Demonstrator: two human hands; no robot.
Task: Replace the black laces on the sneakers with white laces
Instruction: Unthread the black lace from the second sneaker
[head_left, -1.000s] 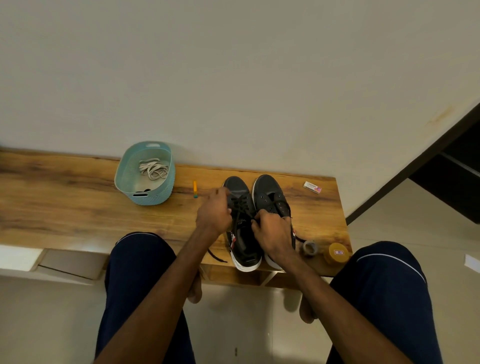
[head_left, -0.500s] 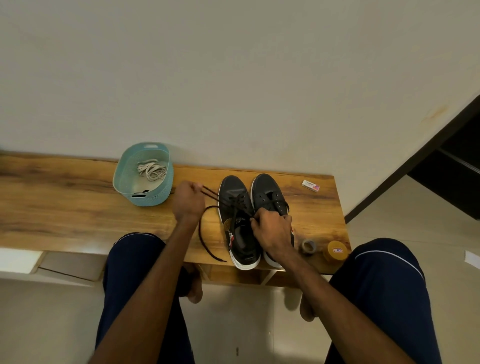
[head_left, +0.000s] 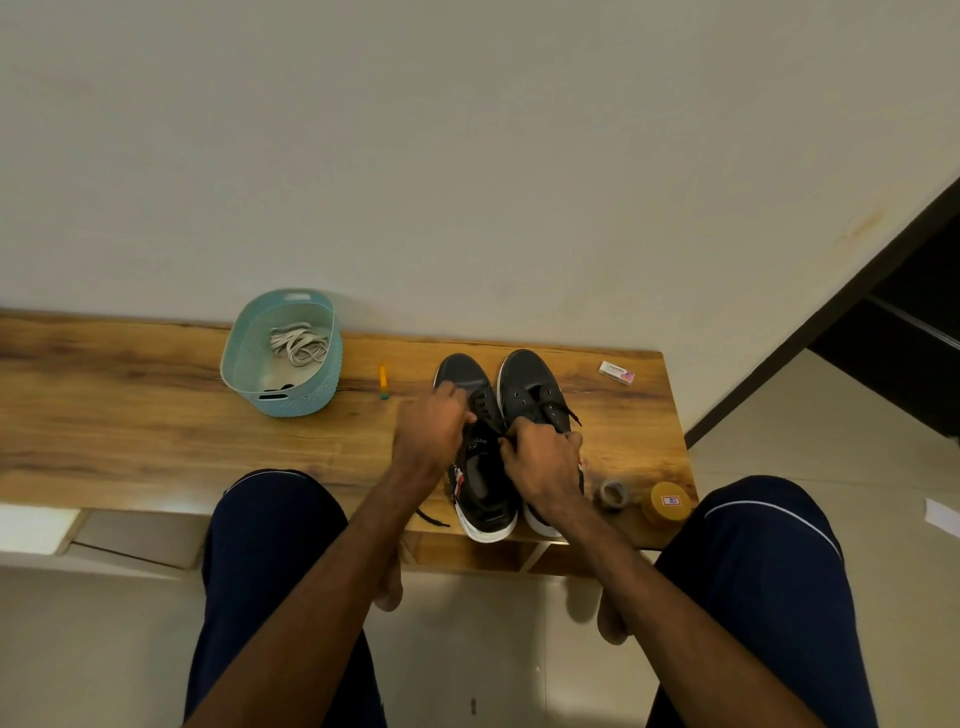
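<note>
Currently both hands' fingers pinch black lace on left sneaker (head_left: 480, 457), left hand (head_left: 428, 434), right hand (head_left: 543, 465); risk: hard tug drags the sneaker off the tabletop's (head_left: 156, 415) near edge.

A plain off-white wall (head_left: 467, 156) fills the upper view, with a faint stain near its right edge. Below it runs a wood-grain counter (head_left: 130, 415). Pale tiled floor (head_left: 779, 415) lies to the right, beside a dark doorway (head_left: 914, 322).

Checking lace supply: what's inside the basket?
The basket holds a loose bundle of white laces. A small dark item lies at its near edge; the wall hides most of it.
</note>
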